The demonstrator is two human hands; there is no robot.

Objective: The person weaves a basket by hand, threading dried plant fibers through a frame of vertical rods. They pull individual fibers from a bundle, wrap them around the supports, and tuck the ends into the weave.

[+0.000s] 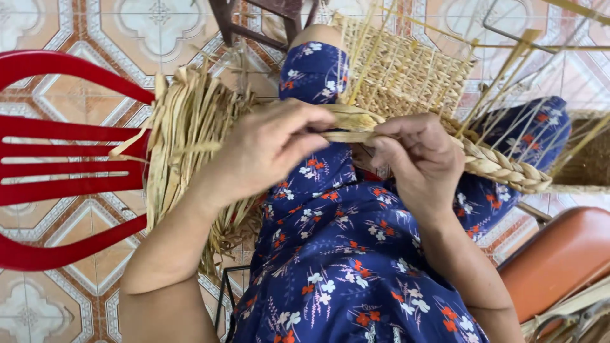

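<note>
My left hand (pixel 270 145) pinches flat dried straw strands (pixel 346 122) at the end of a thick braid. My right hand (pixel 422 159) grips the same strands just to the right, fingers curled over them. The braid (pixel 502 166) runs on to the right along the rim of a woven straw basket (pixel 406 70) that rests on my knees, with thin upright stakes (pixel 508 70) sticking out of it. A bundle of loose dried straw (pixel 187 136) hangs to the left of my left hand. My lap is covered by blue flowered fabric (pixel 343 254).
A red plastic chair (pixel 57 159) stands at the left, touching the straw bundle. An orange-brown seat (pixel 562 257) is at the lower right. A dark chair frame (pixel 254 22) is at the top. The floor has patterned tiles (pixel 38 305).
</note>
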